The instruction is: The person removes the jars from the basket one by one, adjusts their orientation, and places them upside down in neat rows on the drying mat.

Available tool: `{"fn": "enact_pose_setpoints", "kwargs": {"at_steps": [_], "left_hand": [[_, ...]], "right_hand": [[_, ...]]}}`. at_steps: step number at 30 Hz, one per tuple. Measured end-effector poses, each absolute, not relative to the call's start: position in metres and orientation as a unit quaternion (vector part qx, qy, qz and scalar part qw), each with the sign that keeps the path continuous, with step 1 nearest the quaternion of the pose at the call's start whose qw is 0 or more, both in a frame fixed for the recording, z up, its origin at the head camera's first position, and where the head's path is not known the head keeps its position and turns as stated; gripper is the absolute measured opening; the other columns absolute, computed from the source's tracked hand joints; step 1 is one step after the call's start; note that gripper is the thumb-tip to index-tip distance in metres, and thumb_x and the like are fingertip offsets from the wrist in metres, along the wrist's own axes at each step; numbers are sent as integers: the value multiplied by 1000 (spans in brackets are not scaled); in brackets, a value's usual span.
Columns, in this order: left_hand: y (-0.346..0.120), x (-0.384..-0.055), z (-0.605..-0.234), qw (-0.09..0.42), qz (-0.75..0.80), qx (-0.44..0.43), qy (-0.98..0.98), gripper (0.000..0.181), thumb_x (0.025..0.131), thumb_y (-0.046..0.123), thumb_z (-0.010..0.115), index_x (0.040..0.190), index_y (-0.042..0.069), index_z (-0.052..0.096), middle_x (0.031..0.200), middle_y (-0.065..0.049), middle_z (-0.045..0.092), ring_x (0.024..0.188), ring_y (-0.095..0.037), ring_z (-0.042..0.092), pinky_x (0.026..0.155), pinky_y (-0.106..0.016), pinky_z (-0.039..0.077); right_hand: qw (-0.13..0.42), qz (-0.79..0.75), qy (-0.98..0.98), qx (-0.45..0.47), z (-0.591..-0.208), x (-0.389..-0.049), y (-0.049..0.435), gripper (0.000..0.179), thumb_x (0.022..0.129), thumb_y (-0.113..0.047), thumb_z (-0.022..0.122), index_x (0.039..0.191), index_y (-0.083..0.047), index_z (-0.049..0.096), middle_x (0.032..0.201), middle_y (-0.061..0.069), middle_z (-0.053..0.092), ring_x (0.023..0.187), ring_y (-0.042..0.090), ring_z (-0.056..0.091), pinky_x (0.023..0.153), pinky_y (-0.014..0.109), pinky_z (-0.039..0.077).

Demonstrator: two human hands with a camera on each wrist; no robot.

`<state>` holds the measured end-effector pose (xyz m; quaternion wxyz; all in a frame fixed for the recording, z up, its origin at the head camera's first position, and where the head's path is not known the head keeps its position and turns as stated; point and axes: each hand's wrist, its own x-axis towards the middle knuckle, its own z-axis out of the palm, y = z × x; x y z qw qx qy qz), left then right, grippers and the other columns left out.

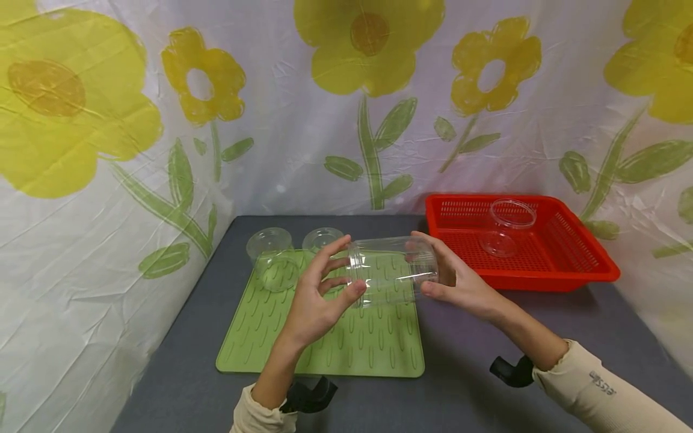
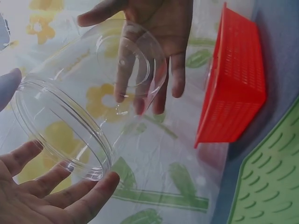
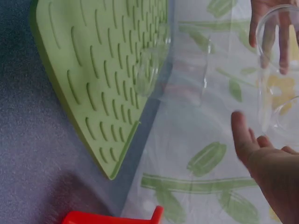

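Note:
A clear plastic cup (image 1: pixel 387 270) is held sideways in the air above a green ridged mat (image 1: pixel 325 343). My left hand (image 1: pixel 319 300) grips it at the ringed rim, thumb on one side and fingers on the other. Around the cup's base is my right hand (image 1: pixel 455 276); in the left wrist view its fingers (image 2: pixel 180 74) extend fairly straight behind the base. Whether they touch it is hard to tell. Two more clear cups, a left one (image 1: pixel 273 261) and a right one (image 1: pixel 322 239), stand at the mat's back.
A red perforated basket (image 1: pixel 541 279) sits at the back right with another clear cup (image 1: pixel 499 243) inside. The grey tabletop (image 1: pixel 184 361) surrounds the mat. Behind it hangs a flower-patterned white cloth (image 1: pixel 281 162).

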<state>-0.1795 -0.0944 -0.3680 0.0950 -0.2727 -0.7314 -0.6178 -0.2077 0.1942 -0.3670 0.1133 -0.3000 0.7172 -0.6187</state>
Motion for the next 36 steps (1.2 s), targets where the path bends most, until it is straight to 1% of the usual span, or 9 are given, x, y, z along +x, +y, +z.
{"fn": "enact_pose_setpoints", "kwargs": {"at_steps": [4,7,11,19,21,26,29,33,36], "left_hand": [[-94,-180,-369,84,-634,-279,-716,72,94,37,74,156,23,41,157,-14,41,135,-40,52,100,-51,55],[-94,-181,-370,75,-641,-279,-711,72,94,38,74,156,23,40,157,-12,40,136,-40,51,101,-53,54],[-93,-182,-373,70,-645,-275,-709,73,94,41,74,156,24,39,157,-10,39,136,-37,50,102,-55,52],[-93,-183,-376,64,-649,-278,-705,79,92,46,74,157,26,35,157,-14,38,137,-37,49,105,-58,49],[-94,-184,-377,66,-640,-280,-712,79,91,48,74,157,28,34,158,-11,38,139,-36,47,107,-58,47],[-94,-184,-378,93,-596,-279,-747,81,89,53,74,157,33,34,159,-2,40,144,-30,44,112,-61,42],[-93,-183,-376,116,-566,-275,-769,81,88,51,77,156,34,36,158,2,42,143,-26,45,112,-61,41],[-91,-183,-373,143,-528,-281,-789,85,83,38,84,155,32,40,156,5,44,144,-23,43,112,-60,41],[-88,-182,-371,152,-492,-286,-808,88,80,35,88,155,33,40,157,6,42,148,-22,39,113,-60,40]], "right_hand": [[112,-632,702,-308,-368,-208,192,82,97,-18,66,163,-22,16,161,16,28,140,23,47,96,42,58],[105,-633,701,-311,-367,-207,191,82,97,-19,66,163,-22,17,159,14,32,136,20,49,95,41,58],[97,-632,702,-312,-366,-207,191,80,97,-15,66,162,-20,20,156,14,35,135,25,50,95,42,59],[89,-627,714,-298,-362,-208,191,74,97,-8,62,160,-19,26,154,12,39,133,25,51,94,39,58],[93,-627,717,-291,-361,-207,191,74,96,-8,62,160,-20,26,154,10,40,133,24,50,91,39,59],[99,-617,733,-270,-360,-205,190,76,96,-9,65,161,-22,26,154,8,40,134,32,46,84,39,60],[100,-608,741,-265,-362,-204,189,78,96,-11,67,161,-23,26,156,12,38,135,35,45,87,38,60],[95,-592,756,-262,-364,-204,188,79,95,-13,71,160,-24,28,157,17,38,134,31,47,92,35,58],[76,-566,780,-254,-365,-201,186,82,92,-15,75,159,-27,30,155,15,42,132,29,50,91,31,56]]}}
